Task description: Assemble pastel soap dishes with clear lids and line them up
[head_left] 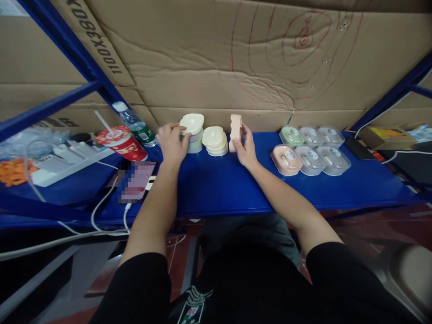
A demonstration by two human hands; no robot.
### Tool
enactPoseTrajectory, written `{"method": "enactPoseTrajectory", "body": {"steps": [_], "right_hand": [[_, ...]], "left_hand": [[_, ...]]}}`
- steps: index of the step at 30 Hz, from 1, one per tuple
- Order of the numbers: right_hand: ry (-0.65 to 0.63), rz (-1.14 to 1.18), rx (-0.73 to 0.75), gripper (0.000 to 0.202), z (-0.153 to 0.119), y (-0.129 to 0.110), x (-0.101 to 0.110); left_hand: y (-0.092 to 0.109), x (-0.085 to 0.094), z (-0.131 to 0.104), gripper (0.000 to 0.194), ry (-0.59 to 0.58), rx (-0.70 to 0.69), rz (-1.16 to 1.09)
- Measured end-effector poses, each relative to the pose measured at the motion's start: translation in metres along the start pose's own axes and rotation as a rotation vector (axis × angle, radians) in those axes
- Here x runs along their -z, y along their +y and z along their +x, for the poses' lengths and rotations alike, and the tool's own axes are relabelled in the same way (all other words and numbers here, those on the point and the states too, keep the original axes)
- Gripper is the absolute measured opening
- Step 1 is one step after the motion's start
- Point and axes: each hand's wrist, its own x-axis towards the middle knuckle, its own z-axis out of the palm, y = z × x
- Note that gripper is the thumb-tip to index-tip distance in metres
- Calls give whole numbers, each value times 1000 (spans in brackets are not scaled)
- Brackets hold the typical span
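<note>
My left hand (173, 143) is closed at the near left side of the top cream plastic box (192, 122), its thumb and fingers around the edge. That box sits on a stack of grey and green boxes (195, 146). Beside it stands a shorter stack of cream boxes (215, 140). My right hand (247, 147) grips a pink plastic box (235, 130), turned up on its side, thumb on the near face and fingers behind. Most of the pink box's inner side is hidden from view.
Two rows of lidded boxes (311, 159) in pink, green and grey stand at the right. A red cup (118, 143) with a straw, a water bottle (137, 127), a phone (137, 182) and a white power strip (67, 164) crowd the left. A cardboard wall (202, 58) rises behind.
</note>
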Motion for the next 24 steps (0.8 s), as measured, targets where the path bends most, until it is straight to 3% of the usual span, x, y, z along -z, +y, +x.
{"method": "enactPoseTrajectory", "body": {"steps": [7,11,13,17,20,24], "right_hand": [[77,107,-91,88,2,-1,1],[118,210,-183,88,4,4,-7],[120,279,-239,89,4,8,-14],[68,476,-297,85,4,12,-25],[45,596,-324,78,2,8,-28],[83,665,-359,80,2,0,-30]], "left_hand": [[6,-3,-2,31,58,37,-91],[24,-11,-9,24,101,-106,-119],[42,-17,-18,24,59,-269,-183],[83,-29,-41,34,-145,-555,-287],[99,-36,-51,30,-213,-620,-272],[93,-38,-50,30,-247,-584,-267]]}}
